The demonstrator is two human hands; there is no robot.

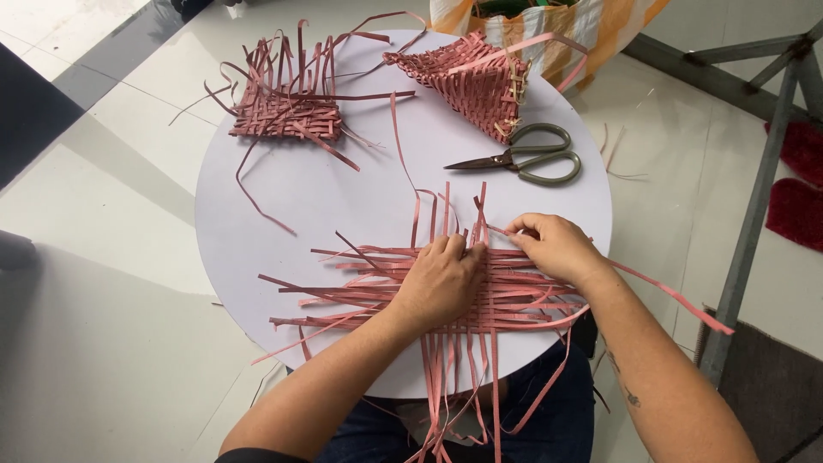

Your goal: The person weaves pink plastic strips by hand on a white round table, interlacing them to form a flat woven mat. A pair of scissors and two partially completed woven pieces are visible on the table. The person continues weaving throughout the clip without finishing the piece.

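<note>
1. The woven mat [480, 296] lies flat at the near edge of the round white bench [257, 214]; its long axis runs left to right, loose ends trailing towards you.
2. It is pink strip, tightly plaited mid-section, frayed outwards.
3. Your left hand [439, 283] presses flat, fingers together; your right hand [553, 247] pinches one strip.
4. Count: two other woven pieces, one pair of scissors [523, 159].

Left hand [439, 283] flat, right hand [555, 247] fingers pinched.
</note>
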